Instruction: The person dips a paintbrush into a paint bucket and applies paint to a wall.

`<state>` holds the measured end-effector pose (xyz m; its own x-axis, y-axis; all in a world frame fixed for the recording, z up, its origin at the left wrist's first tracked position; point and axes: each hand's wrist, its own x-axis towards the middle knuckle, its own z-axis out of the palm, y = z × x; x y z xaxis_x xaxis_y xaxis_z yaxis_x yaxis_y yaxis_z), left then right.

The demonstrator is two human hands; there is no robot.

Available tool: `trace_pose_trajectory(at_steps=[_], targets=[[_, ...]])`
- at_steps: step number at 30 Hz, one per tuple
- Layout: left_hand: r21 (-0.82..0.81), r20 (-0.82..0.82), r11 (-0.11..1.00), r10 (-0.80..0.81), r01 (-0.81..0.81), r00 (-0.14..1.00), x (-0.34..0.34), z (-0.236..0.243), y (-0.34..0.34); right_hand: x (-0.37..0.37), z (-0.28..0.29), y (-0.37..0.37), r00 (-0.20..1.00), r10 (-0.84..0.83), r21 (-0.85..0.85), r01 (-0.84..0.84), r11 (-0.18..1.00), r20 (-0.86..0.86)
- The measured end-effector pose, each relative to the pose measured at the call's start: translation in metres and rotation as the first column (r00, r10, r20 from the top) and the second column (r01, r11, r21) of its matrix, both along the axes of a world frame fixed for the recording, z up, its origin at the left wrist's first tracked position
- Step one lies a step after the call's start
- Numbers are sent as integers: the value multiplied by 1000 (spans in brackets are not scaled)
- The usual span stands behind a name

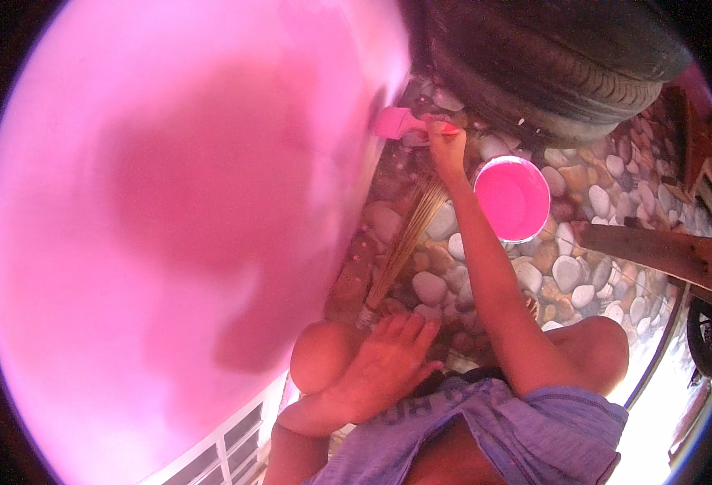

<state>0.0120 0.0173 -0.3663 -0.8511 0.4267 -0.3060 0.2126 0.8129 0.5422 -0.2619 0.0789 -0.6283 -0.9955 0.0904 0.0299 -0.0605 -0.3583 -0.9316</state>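
Observation:
My right hand (446, 145) is stretched far forward, its fingers closed round the handle of a paintbrush (400, 124). The brush head is coated in pink and lies close to the lower edge of a large pink wall (210, 162); I cannot tell whether it touches. Beside my right forearm stands a round bucket (512, 199) with pink paint in it and a whitish rim. My left hand (392, 352) holds nothing and rests by my left knee (320, 356), fingers stretched and apart. Past its fingertips lies a stick broom (408, 246) with thin straw-coloured bristles.
Large dark tyres (558, 73) lie at the far right, close to the bucket. A brown wooden plank (655, 250) juts in from the right. The floor (566, 275) has a pebble pattern. White grillework (231, 440) stands at the lower left.

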Motion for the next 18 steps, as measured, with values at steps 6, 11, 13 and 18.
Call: trace_pose_trajectory(at_steps=[6, 11, 13, 18], targets=[[-1, -37, 999, -33, 33, 999, -4, -6, 7, -12, -16, -7, 996, -57, 384, 78, 920, -67], [-12, -2, 1000, 5, -5, 1000, 2, -2, -1, 4, 16, -6, 988, 112, -443, -54, 895, 105], [-24, 3, 1000, -3, 3, 1000, 2, 1, -2, 2, 27, -8, 990, 45, -496, 29, 868, 136], [33, -16, 999, -28, 29, 999, -6, -2, 4, -18, -24, -4, 964, 53, -268, 19, 963, 260]])
